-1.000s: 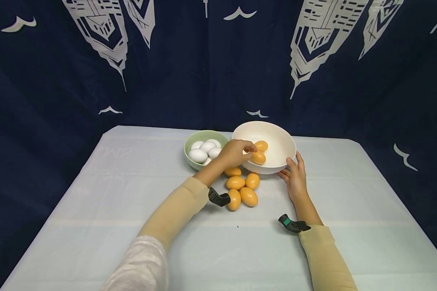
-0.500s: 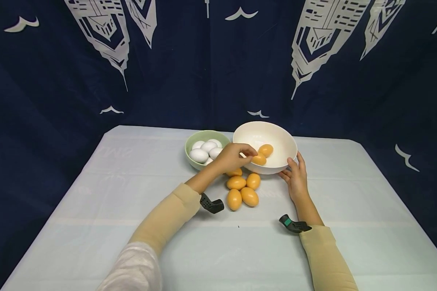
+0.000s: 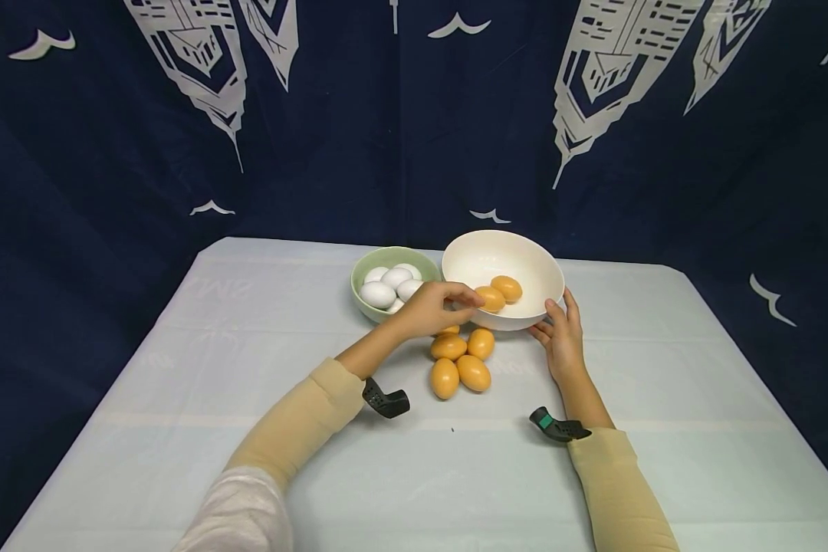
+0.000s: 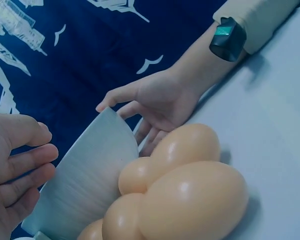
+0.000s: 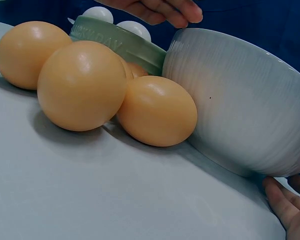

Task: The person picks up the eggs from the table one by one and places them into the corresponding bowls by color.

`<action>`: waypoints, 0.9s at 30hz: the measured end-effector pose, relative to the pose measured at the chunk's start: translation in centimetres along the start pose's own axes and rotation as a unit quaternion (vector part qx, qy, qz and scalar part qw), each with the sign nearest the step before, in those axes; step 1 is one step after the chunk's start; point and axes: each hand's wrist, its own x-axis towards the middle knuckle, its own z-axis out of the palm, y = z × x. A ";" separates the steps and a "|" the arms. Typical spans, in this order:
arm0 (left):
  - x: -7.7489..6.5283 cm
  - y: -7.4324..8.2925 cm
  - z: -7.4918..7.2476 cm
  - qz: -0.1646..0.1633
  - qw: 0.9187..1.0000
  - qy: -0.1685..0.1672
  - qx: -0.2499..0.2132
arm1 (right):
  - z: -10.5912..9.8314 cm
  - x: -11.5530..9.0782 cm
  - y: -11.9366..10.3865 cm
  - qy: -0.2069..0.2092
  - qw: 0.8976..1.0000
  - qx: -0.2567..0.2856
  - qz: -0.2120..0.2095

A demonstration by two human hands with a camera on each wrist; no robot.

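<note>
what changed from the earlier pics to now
In the head view, the farther orange egg in the white bowl moved right and down; the left hand drew slightly left and down. No release shows clearly. The right hand still holds the white bowl; the green bowl and orange eggs outside stayed put.

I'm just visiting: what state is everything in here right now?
Green bowl: upright, filled with white eggs.
White eggs: heaped, no cracks visible.
White bowl: held, two orange eggs inside.
Orange eggs in the bowl: lying together, no cracks visible.
Loose orange eggs: five on the table, one partly hidden.
Left hand: relaxed, near the white bowl's rim.
Right hand: holding the white bowl.
</note>
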 end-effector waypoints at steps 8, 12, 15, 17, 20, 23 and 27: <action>-1.6 -0.6 0.2 -0.019 0.999 -0.031 0.013 | 0.1 -0.1 -0.1 0.002 1.000 -0.002 0.006; -2.5 -0.9 0.4 -0.013 0.999 -0.041 0.012 | 0.1 -0.1 -0.1 0.000 1.000 -0.003 0.004; -3.1 -1.2 0.5 -0.009 0.999 -0.042 0.008 | 0.0 0.0 0.0 -0.002 1.000 0.000 0.000; -3.4 -1.3 0.7 -0.004 0.999 -0.043 0.006 | -0.1 0.0 0.0 -0.003 1.000 0.004 -0.001; -3.9 -1.4 0.9 0.005 0.999 -0.041 0.007 | -0.1 0.1 0.2 -0.003 1.000 0.004 -0.002; -4.4 -1.3 1.3 0.019 0.999 -0.037 0.013 | -0.1 0.1 0.2 -0.002 1.000 -0.001 -0.002; -5.2 -1.4 1.7 0.024 0.999 -0.035 0.007 | -0.2 0.2 0.2 0.000 1.000 -0.002 -0.002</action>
